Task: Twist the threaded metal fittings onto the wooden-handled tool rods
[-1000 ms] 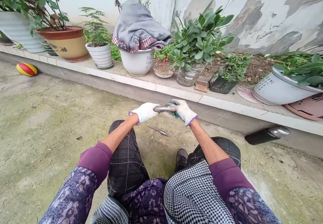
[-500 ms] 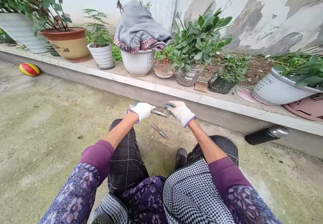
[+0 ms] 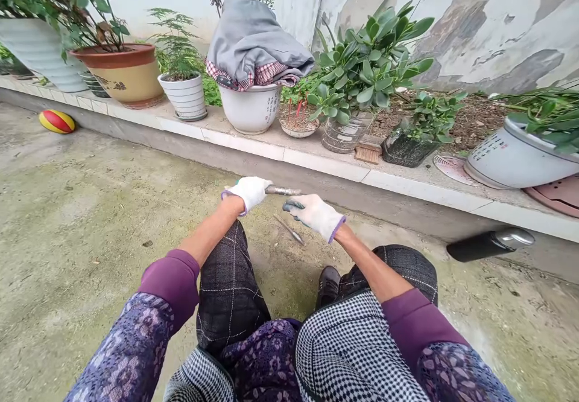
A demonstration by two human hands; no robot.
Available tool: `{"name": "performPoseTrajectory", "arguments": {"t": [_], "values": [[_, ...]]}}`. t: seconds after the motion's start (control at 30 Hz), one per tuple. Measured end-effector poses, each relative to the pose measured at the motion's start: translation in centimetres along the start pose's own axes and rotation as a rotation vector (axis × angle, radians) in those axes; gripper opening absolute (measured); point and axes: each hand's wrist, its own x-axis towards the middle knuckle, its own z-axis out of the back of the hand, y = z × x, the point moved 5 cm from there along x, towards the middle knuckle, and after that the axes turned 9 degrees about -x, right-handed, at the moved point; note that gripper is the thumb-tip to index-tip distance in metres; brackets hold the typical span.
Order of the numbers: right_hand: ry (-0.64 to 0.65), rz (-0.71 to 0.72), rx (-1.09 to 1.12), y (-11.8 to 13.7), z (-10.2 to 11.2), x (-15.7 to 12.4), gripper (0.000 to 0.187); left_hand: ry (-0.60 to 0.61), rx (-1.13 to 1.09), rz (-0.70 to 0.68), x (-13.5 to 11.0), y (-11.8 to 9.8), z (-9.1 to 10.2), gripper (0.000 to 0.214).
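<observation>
My left hand (image 3: 250,193), in a white work glove with a purple cuff, is closed around one end of a short, silvery, worn metal rod or tube (image 3: 284,191). Its far end points right, above my right hand (image 3: 312,213). That hand wears a matching glove with dark grey-green fingertips. Its fingers are bent and pressed together, just below the rod's right end; whatever they pinch, if anything, is hidden. On the concrete below, between my knees, lies a slim stick-like tool (image 3: 289,229) with a thicker shiny end toward me.
A tiled ledge (image 3: 325,165) with several potted plants runs across the front. A grey cloth (image 3: 260,37) covers one white pot (image 3: 248,109). A small wooden brush (image 3: 368,153) sits on the ledge. A black flask (image 3: 479,245) lies at right; a red-yellow ball (image 3: 56,121) rests far left.
My right hand has dropped lower and slightly left, away from the rod's right end, leaving that end in view. My left hand has moved slightly left and up with the rod, which lies more level.
</observation>
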Motion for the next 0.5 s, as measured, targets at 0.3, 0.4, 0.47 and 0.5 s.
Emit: {"name": "performPoseTrajectory", "arguments": {"t": [0.3,0.4,0.47,0.5], "values": [[-0.171,-0.269,0.297,-3.2,3.3,1.8,0.022,-0.007,-0.163,-0.187,-0.2,-1.6,-0.6,0.027],[-0.124,-0.345,0.384,-2.1,1.0,1.8,0.025,-0.119,-0.306,-0.145,0.0,-0.3,0.3,0.028],[-0.061,-0.243,0.311,-0.4,-0.4,1.5,0.023,-0.137,-0.219,-0.065,0.1,0.7,0.7,0.029],[-0.022,-0.173,0.259,0.4,-1.0,1.4,0.021,-0.122,-0.134,-0.019,0.0,1.1,0.8,0.029]]}}
